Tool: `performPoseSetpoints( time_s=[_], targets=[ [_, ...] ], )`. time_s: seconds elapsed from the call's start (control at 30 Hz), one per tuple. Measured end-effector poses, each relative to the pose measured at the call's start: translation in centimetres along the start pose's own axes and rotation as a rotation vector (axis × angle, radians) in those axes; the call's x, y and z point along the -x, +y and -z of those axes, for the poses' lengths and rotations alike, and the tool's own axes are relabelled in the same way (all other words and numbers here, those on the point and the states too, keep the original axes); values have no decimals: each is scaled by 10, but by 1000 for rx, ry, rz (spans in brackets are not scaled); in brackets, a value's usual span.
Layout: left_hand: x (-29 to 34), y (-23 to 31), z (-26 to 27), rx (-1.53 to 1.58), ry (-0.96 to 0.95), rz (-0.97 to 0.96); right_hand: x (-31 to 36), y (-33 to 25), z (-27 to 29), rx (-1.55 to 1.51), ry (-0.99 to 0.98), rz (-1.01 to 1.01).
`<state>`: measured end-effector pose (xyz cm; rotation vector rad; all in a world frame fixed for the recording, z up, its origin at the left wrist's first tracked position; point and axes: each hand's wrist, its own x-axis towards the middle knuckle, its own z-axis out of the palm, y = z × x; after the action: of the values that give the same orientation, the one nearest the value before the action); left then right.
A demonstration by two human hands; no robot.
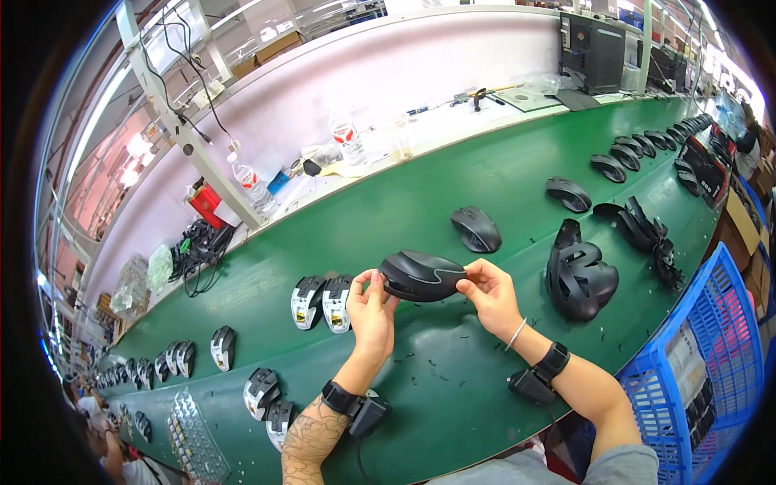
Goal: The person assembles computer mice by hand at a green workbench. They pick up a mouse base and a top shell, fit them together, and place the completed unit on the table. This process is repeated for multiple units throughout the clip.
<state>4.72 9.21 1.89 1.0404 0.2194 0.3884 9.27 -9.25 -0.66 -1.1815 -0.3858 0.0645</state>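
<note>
Both hands lift a black mouse just above the green worktop: left hand pinches its near end, right hand the far end, seemingly to steady it for inspection. A stack of shells waits at right.

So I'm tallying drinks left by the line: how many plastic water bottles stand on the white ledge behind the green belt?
2, maybe more hidden. One water bottle stands near the slanted white post; another bottle stands farther right, by clear bags.
</note>
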Motion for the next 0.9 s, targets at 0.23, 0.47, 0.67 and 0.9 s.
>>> performPoseSetpoints(
  time_s=[0.23, 0.47, 0.67, 0.9],
  targets=[
    [-2, 0, 4, 102, -82, 9, 2, -5, -3, -37, -38, 48],
    [-13, 1, 17, 301, -188, 196, 2, -6, -1, -43, -54, 66],
    [-12, 5, 13, 281, -153, 251, 7, -12, -7, -70, -110, 44],
    [-12, 10, 7, 152, -109, 217, 10, -2, -10, -173, -81, -151]
  ],
)
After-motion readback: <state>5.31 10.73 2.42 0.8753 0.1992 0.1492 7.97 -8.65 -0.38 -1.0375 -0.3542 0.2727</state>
